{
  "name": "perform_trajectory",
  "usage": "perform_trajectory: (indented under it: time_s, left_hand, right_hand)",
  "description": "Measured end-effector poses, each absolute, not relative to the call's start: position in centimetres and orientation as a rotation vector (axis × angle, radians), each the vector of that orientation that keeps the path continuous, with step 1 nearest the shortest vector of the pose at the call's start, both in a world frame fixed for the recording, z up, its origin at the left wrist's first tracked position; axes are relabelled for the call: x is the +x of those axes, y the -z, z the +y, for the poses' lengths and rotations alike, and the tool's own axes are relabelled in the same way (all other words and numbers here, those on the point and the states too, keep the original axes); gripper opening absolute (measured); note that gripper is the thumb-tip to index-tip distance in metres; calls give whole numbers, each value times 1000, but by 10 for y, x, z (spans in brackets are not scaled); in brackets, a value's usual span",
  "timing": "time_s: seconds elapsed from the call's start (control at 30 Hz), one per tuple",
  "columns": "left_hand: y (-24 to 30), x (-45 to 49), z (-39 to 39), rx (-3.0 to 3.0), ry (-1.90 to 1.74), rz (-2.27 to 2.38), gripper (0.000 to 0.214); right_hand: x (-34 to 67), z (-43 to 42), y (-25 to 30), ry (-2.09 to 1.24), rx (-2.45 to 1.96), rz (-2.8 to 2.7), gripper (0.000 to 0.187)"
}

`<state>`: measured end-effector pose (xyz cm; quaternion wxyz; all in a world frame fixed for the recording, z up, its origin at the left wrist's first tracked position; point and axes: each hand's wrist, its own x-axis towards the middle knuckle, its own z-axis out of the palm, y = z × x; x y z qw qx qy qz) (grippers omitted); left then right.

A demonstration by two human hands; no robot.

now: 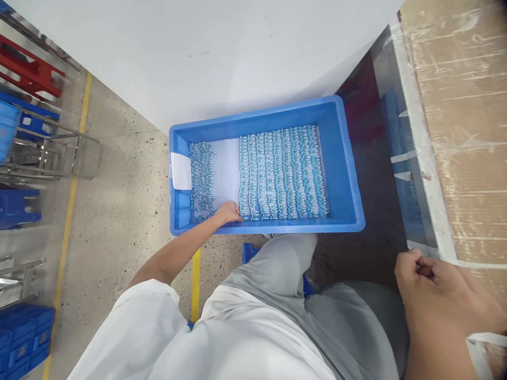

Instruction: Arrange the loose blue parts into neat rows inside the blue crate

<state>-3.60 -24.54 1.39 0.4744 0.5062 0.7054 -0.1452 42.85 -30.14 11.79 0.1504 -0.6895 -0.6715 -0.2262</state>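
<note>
wrapped cardboard (463, 132) stands right of a blue bin (336, 163). the right hand (439, 290) is loosely curled beside the cardboard; the left hand (228, 212), fingers drawn narrow, is inside the bin by the leftmost row. whether either holds anything cannot be told. the small teal-and-metal parts (277, 171) there look light, stiff, perhaps slippery, best pinched mid-body.

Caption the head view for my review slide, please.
Left hand inside a blue bin, beside rows of small teal parts; right hand curled outside it.
</note>
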Motion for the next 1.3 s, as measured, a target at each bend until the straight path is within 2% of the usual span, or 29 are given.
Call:
perform_trajectory:
  time_s: [0.33,0.57,0.83,1.07,1.3]
  left_hand:
    - [-28,-57,-246,1078,192,1792,18]
    - [-39,-91,-244,1340,44,2051,22]
    - [-41,-131,-263,1424,190,2010,29]
    - [-33,-125,-259,1532,219,2145,26]
    - [-27,-121,-253,1588,292,2110,24]
  right_hand:
    - [434,-305,-113,731,-1876,-1972,25]
    - [434,-306,-113,689,-1927,-1943,27]
    - [448,-305,-100,691,-1732,-1976,22]
    - [465,-304,-78,594,-1834,-1903,28]
    - [453,-301,-91,611,-1881,-1927,28]
